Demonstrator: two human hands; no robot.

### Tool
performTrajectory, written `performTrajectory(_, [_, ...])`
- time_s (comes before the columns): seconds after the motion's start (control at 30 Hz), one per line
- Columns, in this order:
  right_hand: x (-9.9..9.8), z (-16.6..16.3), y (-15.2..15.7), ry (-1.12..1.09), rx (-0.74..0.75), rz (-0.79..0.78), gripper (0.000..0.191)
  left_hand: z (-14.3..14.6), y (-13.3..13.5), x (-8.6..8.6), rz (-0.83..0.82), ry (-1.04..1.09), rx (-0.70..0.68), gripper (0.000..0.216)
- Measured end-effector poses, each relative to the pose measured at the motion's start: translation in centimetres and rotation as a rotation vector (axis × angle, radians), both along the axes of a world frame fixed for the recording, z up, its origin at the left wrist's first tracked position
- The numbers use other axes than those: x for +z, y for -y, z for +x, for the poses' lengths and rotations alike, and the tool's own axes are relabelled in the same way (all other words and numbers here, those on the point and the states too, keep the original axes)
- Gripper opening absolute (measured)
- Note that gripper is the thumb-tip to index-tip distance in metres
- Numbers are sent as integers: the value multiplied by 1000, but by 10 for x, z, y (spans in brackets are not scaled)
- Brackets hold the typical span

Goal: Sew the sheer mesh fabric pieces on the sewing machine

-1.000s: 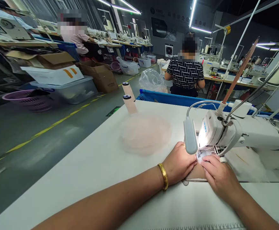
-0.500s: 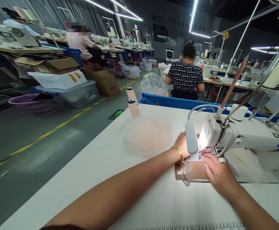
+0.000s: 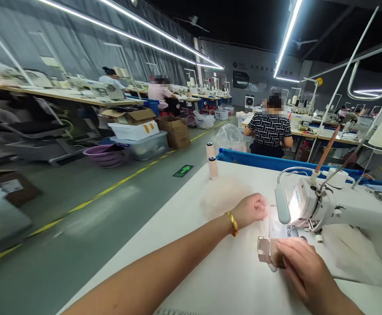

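My left hand [image 3: 251,208] is closed beside the sewing machine's lit plate, its fingertips pinched on a pale sheer fabric [image 3: 264,225] that shows only faintly. Further back on the white table [image 3: 184,262] lies a sheer peach fabric heap [image 3: 225,194]. My right hand [image 3: 305,267] rests in front of the sewing machine [image 3: 351,208], its outstretched fingers over a shiny, brownish, see-through block [image 3: 268,250] at the plate's near side. Nothing shows in its grasp; part of the block is hidden under it. The grey lamp [image 3: 282,204] hides part of the needle area.
Two peach thread spools [image 3: 212,167] stand at the table's far left corner. A blue cloth trough [image 3: 259,161] runs along the back edge. More sheer fabric [image 3: 348,245] lies beneath the machine arm. A co-worker [image 3: 271,131] sits ahead.
My left hand has drawn back left from behind the lamp. My right hand has left the needle area and moved nearer to me, over the block. The view has swung left.
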State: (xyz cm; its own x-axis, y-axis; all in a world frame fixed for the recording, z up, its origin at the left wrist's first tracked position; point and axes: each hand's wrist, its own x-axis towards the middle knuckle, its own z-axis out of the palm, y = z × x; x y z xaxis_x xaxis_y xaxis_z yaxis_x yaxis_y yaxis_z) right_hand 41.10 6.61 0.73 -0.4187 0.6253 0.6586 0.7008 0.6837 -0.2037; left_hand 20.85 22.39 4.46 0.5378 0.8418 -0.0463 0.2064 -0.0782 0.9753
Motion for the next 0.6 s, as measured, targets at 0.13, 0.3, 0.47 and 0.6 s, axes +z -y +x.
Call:
performTrajectory(0.13, [32,-30,-8,-139,-56,-156,61,-38,33,26,-101,-13,-204,36])
performTrajectory(0.3, [60,-48,-34,-330,230,-868,62,-71,63,56,-112,-29,-486,20])
performTrajectory(0.47, [45,-57,-59,-495,543,-1322,47,-106,62,71,-50,-160,-515,18])
performTrajectory(0.6, [32,-77,-94,-726,388,-1123,45,-120,27,75,305,-361,-158,23])
